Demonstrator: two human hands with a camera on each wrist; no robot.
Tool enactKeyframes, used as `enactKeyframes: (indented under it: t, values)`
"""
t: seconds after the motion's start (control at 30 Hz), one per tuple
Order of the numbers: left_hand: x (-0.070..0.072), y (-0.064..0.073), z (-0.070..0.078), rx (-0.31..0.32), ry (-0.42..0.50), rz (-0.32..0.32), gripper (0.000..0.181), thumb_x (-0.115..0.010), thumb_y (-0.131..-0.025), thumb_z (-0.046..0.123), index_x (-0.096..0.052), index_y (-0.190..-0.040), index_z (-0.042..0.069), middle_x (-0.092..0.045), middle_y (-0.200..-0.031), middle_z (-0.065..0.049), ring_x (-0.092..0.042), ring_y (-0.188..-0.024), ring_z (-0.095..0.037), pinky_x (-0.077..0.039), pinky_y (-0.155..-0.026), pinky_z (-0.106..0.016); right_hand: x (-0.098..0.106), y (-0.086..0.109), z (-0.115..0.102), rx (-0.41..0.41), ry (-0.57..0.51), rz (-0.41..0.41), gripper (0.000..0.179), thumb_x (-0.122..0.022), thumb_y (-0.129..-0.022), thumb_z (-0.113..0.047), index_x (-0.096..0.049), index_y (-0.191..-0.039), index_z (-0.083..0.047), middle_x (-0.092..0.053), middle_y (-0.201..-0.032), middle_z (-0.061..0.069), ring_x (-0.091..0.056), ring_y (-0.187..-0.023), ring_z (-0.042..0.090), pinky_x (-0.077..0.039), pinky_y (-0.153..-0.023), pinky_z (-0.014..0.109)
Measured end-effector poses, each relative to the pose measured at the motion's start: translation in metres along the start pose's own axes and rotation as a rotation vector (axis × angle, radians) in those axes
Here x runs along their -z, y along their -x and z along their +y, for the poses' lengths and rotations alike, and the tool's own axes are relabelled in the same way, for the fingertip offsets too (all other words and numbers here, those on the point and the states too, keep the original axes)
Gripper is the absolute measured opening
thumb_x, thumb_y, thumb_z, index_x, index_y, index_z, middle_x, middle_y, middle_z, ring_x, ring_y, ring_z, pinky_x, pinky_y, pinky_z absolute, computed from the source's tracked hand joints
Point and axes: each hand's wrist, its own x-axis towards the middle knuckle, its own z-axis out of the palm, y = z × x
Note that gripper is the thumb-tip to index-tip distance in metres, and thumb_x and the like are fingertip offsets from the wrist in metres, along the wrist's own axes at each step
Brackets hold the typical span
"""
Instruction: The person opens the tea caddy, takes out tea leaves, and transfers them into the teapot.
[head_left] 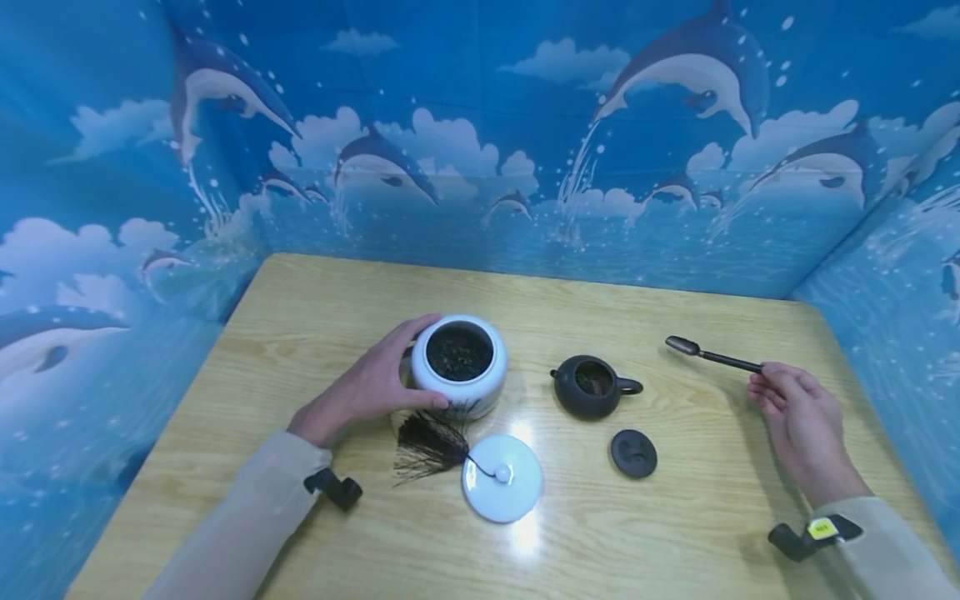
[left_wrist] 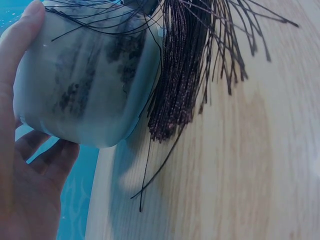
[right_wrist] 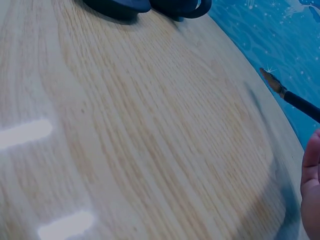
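While jar [head_left: 484,388] in left hand [head_left: 384,372], scoop [head_left: 722,358] (dark) in right hand [head_left: 806,421].

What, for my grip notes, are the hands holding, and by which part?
Left hand: the white jar, round its side. Right hand: the scoop, by its handle's end.

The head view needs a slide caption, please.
Left hand grips an open white jar; right hand holds a small scoop.

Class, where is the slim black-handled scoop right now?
In the head view, the slim black-handled scoop is on the right side, held by its handle end in the right hand, to the right of the round black teapot.
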Motion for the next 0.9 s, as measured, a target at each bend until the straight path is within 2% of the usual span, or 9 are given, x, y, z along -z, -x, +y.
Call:
enactKeyframes:
  t: [0.3, 0.4, 0.57, 0.73, 0.83, 0.9]
  values:
    - [-0.0005, 0.0007, 0.0005, 0.004, -0.007, 0.007, 0.125, -0.098, -0.075, 0.058, -0.027, -0.173, 0.027, -0.038, -0.175, -0.005, -0.041, -0.16, -0.032, -0.031, -0.132, -0.064, 0.0047, -0.0012, 0.0025, -0.069, 0.163, 0.009, 0.009, -0.068, -0.107, -0.004, -0.074, -0.112, -0.009, -0.082, -0.1, 0.002, -0.078, -0.092, 0.011, -0.066, -0.081, 0.022]
    - [-0.0006, 0.0004, 0.0001, 0.002, -0.009, 0.008, 0.125, -0.098, -0.075, 0.058, -0.027, -0.173, 0.027, -0.038, -0.175, -0.005, -0.041, -0.16, -0.032, -0.031, -0.132, -0.064, 0.0056, -0.0019, 0.0045, -0.066, 0.27, 0.002, 0.01, -0.071, -0.105, -0.005, -0.075, -0.11, -0.013, -0.083, -0.098, -0.001, -0.078, -0.09, 0.008, -0.066, -0.08, 0.02]
    - [-0.0009, 0.0004, -0.0002, -0.001, -0.005, 0.008, 0.125, -0.098, -0.075, 0.058, -0.027, -0.174, 0.027, -0.038, -0.174, -0.005, -0.042, -0.159, -0.032, -0.031, -0.132, -0.064, 0.0062, -0.0041, 0.0073, -0.051, 0.593, -0.005, 0.012, -0.075, -0.105, -0.017, -0.07, -0.116, -0.02, -0.083, -0.096, -0.015, -0.077, -0.085, 0.0, -0.063, -0.074, 0.015]
    - [-0.0012, 0.0005, 0.0001, -0.001, -0.002, 0.007, 0.125, -0.098, -0.075, 0.058, -0.027, -0.174, 0.026, -0.038, -0.174, -0.005, -0.042, -0.159, -0.032, -0.031, -0.132, -0.064, 0.0065, -0.0052, 0.0087, -0.023, 0.97, -0.006, 0.022, -0.069, -0.109, -0.031, -0.065, -0.125, -0.017, -0.075, -0.094, -0.028, -0.072, -0.083, -0.002, -0.062, -0.071, 0.016]
    - [-0.0014, 0.0004, 0.0, -0.001, -0.001, 0.007, 0.125, -0.098, -0.076, 0.058, -0.026, -0.173, 0.027, -0.039, -0.174, -0.005, -0.043, -0.158, -0.032, -0.032, -0.132, -0.064, 0.0056, -0.0039, 0.0093, -0.005, 1.173, 0.015, 0.038, -0.066, -0.11, -0.039, -0.065, -0.133, -0.009, -0.069, -0.094, -0.029, -0.065, -0.083, -0.002, -0.059, -0.068, 0.019]
    - [-0.0014, 0.0005, -0.0001, 0.001, -0.002, 0.007, 0.125, -0.098, -0.076, 0.058, -0.026, -0.173, 0.027, -0.038, -0.174, -0.005, -0.043, -0.158, -0.032, -0.032, -0.132, -0.064, 0.0058, -0.0029, 0.0093, 0.013, 1.276, 0.023, 0.047, -0.065, -0.11, -0.043, -0.065, -0.137, -0.005, -0.068, -0.096, -0.024, -0.061, -0.082, -0.001, -0.056, -0.066, 0.02]
